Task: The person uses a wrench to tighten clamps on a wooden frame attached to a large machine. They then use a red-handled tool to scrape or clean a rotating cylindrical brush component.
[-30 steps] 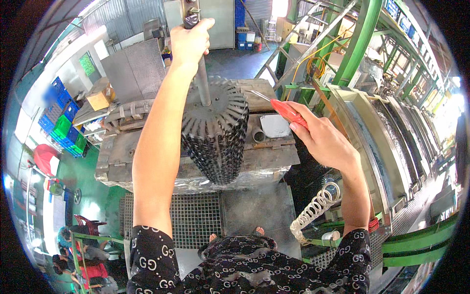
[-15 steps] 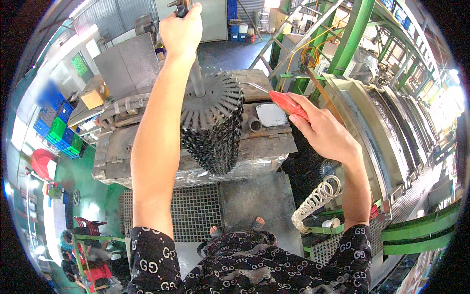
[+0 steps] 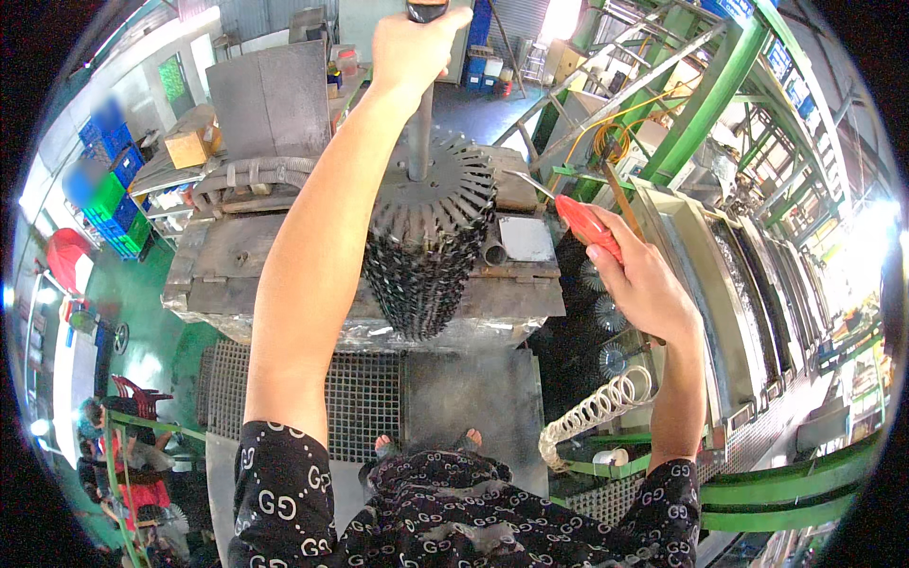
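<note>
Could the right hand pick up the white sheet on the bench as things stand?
Probably not freely: the right hand grips a red-handled tool, though nothing seems to cover the white sheet.

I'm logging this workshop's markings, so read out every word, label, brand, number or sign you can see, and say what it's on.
Black shirt: pale repeated lettering, which I won't copy out.
Blue signs at upper right: pale marks, too small and blurred to read.
Red-handled tool in the right hand: no readable text.
Toothed dark stack: none visible.
</note>
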The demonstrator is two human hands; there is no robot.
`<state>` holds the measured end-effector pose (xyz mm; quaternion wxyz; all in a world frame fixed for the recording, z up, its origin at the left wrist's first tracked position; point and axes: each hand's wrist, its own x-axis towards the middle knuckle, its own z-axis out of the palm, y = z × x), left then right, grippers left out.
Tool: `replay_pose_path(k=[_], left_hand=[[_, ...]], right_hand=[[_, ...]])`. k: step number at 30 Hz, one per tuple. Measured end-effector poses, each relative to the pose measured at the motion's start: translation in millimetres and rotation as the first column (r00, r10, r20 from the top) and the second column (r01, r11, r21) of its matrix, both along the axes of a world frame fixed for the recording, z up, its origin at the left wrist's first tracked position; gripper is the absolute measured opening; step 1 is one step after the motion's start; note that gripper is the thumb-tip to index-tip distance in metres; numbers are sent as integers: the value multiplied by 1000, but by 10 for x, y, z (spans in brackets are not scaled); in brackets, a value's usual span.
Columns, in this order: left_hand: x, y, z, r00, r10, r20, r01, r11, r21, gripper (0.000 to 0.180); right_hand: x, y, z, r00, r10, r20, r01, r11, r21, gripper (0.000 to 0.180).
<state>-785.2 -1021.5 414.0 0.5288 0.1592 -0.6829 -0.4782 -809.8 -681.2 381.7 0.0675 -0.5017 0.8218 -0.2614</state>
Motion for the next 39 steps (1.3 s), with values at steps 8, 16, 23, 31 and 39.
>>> replay_pose_path(k=[8,16,23,31,39], left_hand=[[217,127,150,968,-190,-161,217,962,169,33],[173,229,195,922,271,-278,-312,943,-117,28],[355,127,229,917,-379,-124,395,904,162,38],[341,205,232,966,-237,-100,249,961,124,34],[186,237,244,990,19,-139,-7,997,82,28]], right_hand=[[17,-31,37,1000,-2,-27,2,1000,3,42],[-32,-83,-8,1000,20,2,-20,1000,-15,41],[-118,-50,-56,1000,12,-10,-13,1000,-6,42],[-110,-24,-26,998,53,-34,-54,999,-11,42],[-54,102,74,999,18,33,-19,999,35,42]])
